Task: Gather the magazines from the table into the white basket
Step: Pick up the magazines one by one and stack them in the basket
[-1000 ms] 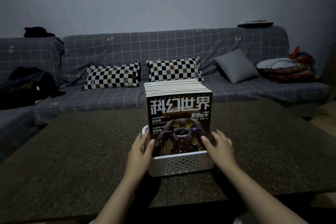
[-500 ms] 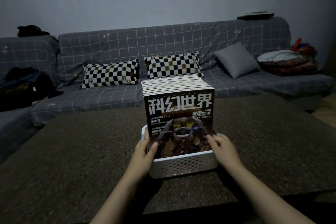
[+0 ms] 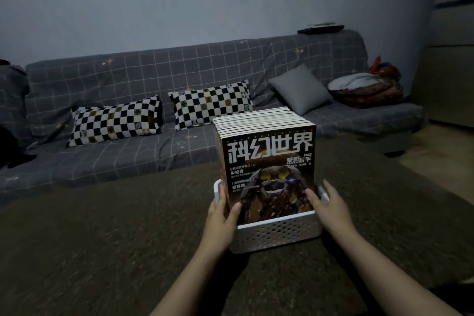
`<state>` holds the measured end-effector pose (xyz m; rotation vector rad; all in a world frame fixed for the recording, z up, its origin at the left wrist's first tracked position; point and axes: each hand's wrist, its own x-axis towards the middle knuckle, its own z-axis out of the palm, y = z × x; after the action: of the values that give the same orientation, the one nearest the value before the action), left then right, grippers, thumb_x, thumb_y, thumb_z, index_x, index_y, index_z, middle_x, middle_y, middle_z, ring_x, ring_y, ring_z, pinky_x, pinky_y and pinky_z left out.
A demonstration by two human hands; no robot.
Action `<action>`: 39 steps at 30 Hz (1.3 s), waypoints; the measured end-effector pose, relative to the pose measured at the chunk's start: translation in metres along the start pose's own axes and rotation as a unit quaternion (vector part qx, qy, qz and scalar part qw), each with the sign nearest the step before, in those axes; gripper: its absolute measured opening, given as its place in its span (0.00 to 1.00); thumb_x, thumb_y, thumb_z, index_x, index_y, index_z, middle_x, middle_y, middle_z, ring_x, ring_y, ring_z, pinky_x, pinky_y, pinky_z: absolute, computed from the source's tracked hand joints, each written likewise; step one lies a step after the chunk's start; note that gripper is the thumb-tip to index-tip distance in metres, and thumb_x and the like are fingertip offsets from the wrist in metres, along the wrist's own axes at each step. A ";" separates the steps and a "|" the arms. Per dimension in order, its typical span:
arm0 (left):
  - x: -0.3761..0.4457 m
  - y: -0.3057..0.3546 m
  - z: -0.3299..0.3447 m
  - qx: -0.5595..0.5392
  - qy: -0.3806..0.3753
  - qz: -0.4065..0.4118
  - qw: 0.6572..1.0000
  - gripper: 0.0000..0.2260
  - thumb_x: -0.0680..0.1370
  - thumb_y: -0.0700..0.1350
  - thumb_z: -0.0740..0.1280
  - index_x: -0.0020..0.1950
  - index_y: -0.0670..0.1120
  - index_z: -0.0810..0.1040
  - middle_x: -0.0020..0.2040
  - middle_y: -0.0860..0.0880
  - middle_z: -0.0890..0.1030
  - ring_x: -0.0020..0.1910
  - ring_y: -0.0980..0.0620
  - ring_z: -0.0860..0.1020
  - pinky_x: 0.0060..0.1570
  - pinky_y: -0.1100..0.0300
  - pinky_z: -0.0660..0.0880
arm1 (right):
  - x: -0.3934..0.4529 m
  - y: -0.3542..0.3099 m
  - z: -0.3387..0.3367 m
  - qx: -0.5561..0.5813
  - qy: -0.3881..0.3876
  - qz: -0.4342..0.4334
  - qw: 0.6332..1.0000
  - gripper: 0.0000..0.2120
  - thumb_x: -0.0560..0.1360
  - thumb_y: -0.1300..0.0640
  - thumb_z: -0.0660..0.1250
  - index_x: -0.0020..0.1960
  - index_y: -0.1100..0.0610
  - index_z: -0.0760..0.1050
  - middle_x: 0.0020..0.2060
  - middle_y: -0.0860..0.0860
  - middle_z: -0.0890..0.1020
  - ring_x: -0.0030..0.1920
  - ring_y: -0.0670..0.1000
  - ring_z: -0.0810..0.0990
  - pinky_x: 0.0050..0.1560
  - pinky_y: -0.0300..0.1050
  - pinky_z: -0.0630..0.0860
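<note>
A white perforated basket (image 3: 277, 235) sits on the dark table (image 3: 102, 238) in front of me. Several magazines (image 3: 269, 161) stand upright in it, packed in a row; the front cover is dark with large white Chinese lettering and a robot picture. My left hand (image 3: 221, 215) holds the stack's left side, thumb on the front cover and fingers along the edge. My right hand (image 3: 331, 209) holds the right side, thumb on the cover and fingers beside the basket rim.
Behind the table runs a grey checked sofa (image 3: 128, 156) with two black-and-white chequered cushions (image 3: 115, 120), a grey cushion (image 3: 300, 88) and a pile of clothes (image 3: 366, 87) at its right end. A wooden cabinet (image 3: 446, 84) stands far right.
Both hands closed in from the basket's sides onto the lower edges of the magazine stack. My view has swung left, so basket and sofa now sit further right in the frame.
</note>
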<state>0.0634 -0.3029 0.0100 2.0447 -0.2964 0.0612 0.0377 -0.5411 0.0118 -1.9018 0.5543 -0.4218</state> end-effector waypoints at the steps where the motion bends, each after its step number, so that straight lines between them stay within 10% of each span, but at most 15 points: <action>1: 0.009 0.004 0.011 -0.006 0.000 0.001 1.000 0.30 0.80 0.53 0.59 0.77 0.56 0.47 0.76 0.48 0.59 0.74 0.49 0.59 0.72 0.49 0.60 | 0.010 0.003 -0.006 0.002 0.011 0.010 1.000 0.33 0.74 0.48 0.67 0.73 0.57 0.59 0.71 0.57 0.67 0.69 0.58 0.66 0.66 0.51 0.65; 7: 0.067 0.027 0.078 -0.059 -0.003 -0.046 0.997 0.39 0.77 0.55 0.63 0.77 0.45 0.41 0.77 0.44 0.57 0.75 0.46 0.57 0.70 0.53 0.58 | 0.076 0.022 -0.041 0.039 0.059 0.032 0.997 0.24 0.73 0.51 0.68 0.65 0.62 0.69 0.59 0.60 0.78 0.58 0.59 0.77 0.49 0.43 0.69; 24: 0.224 0.085 0.249 -0.066 0.040 -0.012 0.997 0.29 0.77 0.50 0.65 0.74 0.44 0.57 0.70 0.42 0.69 0.68 0.43 0.69 0.65 0.50 0.68 | 0.296 0.071 -0.123 0.057 0.086 0.013 0.995 0.22 0.74 0.50 0.67 0.62 0.60 0.70 0.57 0.58 0.77 0.48 0.50 0.73 0.48 0.43 0.68; 39: 0.313 0.112 0.328 -0.059 0.065 -0.039 0.995 0.33 0.78 0.53 0.63 0.74 0.37 0.54 0.71 0.38 0.66 0.69 0.39 0.67 0.66 0.45 0.67 | 0.423 0.090 -0.146 0.041 0.113 -0.011 0.993 0.25 0.73 0.47 0.67 0.63 0.60 0.71 0.62 0.58 0.76 0.57 0.57 0.75 0.49 0.42 0.66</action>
<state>0.3131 -0.6980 0.0038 1.9242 -0.1355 0.1245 0.2955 -0.9171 -0.0013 -1.7954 0.6535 -0.6696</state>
